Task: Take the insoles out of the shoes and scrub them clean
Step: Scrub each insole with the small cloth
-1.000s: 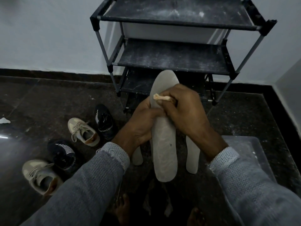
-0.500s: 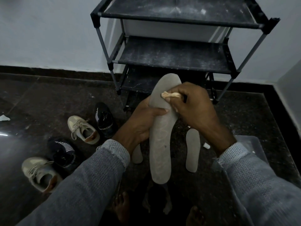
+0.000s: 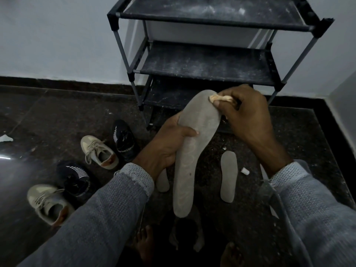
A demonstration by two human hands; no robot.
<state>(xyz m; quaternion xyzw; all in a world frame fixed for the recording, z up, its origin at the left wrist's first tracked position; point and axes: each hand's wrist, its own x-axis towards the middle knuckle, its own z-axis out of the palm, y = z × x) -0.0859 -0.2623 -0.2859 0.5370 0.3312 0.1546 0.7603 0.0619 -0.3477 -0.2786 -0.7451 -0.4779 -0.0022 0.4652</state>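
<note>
Scrubbing step under way. Left hand (image 3: 165,145) grips grey insole (image 3: 194,149) at mid-length, held upright above dark floor (image 3: 48,120). Right hand (image 3: 248,116) pinches small tan cloth (image 3: 221,98) against insole's toe end. Two more insoles (image 3: 228,176) lie on floor below; four shoes (image 3: 99,151) sit to left. Next move likely calls for firm strokes down toward heel, left grip bracing.

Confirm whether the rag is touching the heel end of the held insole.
No: the rag in the right hand presses the insole at its toe end.
</note>
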